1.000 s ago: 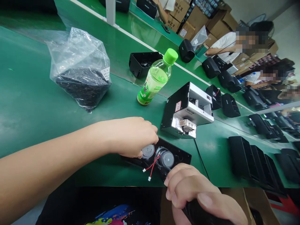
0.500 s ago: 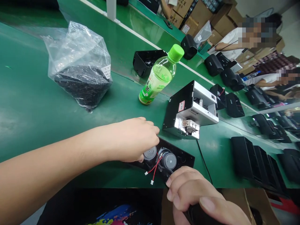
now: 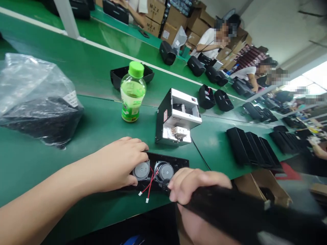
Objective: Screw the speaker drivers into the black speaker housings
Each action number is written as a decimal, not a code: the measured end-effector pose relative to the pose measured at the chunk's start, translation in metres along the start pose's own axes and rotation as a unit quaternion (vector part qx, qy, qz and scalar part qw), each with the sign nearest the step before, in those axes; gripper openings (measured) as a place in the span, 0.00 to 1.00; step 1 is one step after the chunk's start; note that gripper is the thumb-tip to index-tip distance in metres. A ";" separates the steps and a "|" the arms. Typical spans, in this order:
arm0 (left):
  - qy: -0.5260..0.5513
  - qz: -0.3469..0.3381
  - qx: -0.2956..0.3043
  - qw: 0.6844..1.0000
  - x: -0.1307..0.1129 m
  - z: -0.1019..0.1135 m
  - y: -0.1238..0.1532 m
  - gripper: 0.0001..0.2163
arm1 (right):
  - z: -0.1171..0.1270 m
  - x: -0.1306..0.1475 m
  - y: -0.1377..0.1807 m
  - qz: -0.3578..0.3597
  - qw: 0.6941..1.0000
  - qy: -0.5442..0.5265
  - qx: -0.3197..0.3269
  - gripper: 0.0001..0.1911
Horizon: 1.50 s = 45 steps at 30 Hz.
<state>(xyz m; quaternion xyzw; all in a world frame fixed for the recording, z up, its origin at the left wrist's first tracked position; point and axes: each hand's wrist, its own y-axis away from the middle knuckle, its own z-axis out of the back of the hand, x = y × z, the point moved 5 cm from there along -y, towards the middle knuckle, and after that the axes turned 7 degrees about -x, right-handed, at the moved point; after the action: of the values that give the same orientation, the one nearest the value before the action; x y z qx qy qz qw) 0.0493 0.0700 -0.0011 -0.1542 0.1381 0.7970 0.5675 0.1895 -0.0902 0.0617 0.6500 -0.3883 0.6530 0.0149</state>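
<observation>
A long black panel (image 3: 180,162) with two round speaker drivers lies on the green bench, its back facing up. Two red wires (image 3: 150,183) with white plugs trail from it over the near edge. My left hand (image 3: 125,165) grips the panel's left end, fingers over the far edge and thumb at the near one. My right hand (image 3: 194,185) is closed round a black electric screwdriver (image 3: 235,207), blurred and close to the camera. The screwdriver's tip is hidden behind my fingers, beside the right driver, so contact cannot be made out.
Behind the panel stand a screw feeder (image 3: 176,117) with a cord, and a green-capped drink bottle (image 3: 133,93). At left sits a clear bag (image 3: 41,98) of dark pieces. Black speaker housings (image 3: 242,146) stand at right above an open carton (image 3: 258,190). Other people work across the bench.
The view has swung right, so the bench things sit further left. My left hand keeps its grip on the panel; the screwdriver in my right hand has tilted and shows more of its body.
</observation>
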 end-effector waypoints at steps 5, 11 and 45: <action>-0.016 0.001 -0.024 1.000 0.012 -0.007 0.006 0.23 | 0.036 0.037 -0.059 0.003 0.985 -0.083 -0.149 0.27; -0.064 -0.058 -0.117 0.989 0.033 -0.023 0.020 0.22 | 0.077 0.025 -0.091 0.076 0.969 -0.070 -0.223 0.33; 0.055 0.019 -0.052 0.997 -0.001 0.006 0.009 0.14 | 0.033 -0.010 -0.124 0.047 0.991 -0.038 -0.118 0.36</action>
<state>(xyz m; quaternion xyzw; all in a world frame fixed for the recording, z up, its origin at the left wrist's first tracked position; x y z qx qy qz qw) 0.0403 0.0687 0.0048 -0.2243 0.1303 0.8043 0.5346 0.2839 -0.0168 0.1090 0.6493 -0.4925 0.5777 0.0459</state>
